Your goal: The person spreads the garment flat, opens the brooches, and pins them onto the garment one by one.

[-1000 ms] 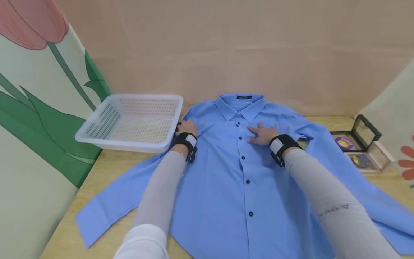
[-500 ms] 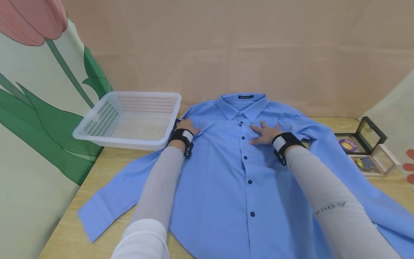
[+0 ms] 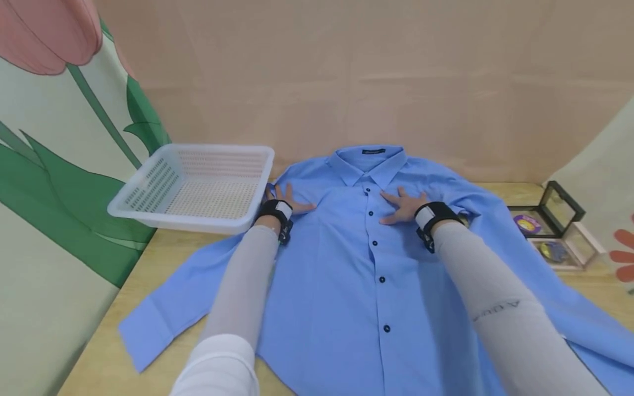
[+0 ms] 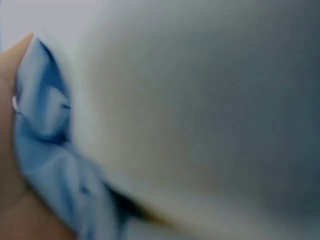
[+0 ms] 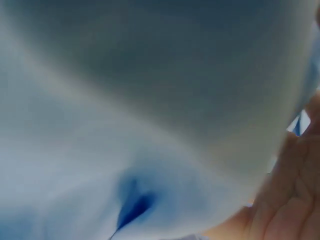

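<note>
A blue button-up shirt (image 3: 337,275) lies front up on the wooden table, collar at the far side and sleeves spread to both sides. On its upper left chest, near the armhole, rests my left hand (image 3: 291,200) with fingers spread. My right hand (image 3: 402,207) lies flat beside the button line below the collar, fingers spread as well. In the left wrist view, bunched blue cloth (image 4: 47,135) shows against the hand at the left edge; a blur covers most of that picture. The right wrist view has the palm (image 5: 287,205) at lower right over blurred fabric.
A white plastic basket (image 3: 198,224) stands at the back left, close to my left hand and partly above the sleeve. Two small open display cases, one black (image 3: 564,199) and one pale pink (image 3: 584,247), sit at right beside the other sleeve. A beige backdrop (image 3: 346,82) rises behind.
My left hand has shifted slightly left, and its fingers have spread from a more gathered pose. The right hand stays at nearly the same spot on the shirt.
</note>
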`<action>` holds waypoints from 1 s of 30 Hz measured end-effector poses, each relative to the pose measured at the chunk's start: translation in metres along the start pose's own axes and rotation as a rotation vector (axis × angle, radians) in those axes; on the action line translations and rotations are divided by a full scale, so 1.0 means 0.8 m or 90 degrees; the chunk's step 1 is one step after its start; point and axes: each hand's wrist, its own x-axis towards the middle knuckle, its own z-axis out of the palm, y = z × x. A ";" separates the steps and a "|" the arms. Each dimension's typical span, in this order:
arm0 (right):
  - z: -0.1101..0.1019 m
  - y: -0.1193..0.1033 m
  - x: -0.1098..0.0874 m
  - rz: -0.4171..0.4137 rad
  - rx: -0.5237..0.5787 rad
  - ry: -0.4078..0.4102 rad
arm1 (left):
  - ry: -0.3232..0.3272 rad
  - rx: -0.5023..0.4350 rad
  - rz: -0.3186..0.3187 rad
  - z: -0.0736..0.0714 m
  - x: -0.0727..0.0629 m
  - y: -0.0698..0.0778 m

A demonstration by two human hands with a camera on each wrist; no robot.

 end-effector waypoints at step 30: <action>0.066 -0.022 -0.175 -0.105 0.021 -0.025 | -0.036 0.205 0.328 0.037 -0.215 -0.094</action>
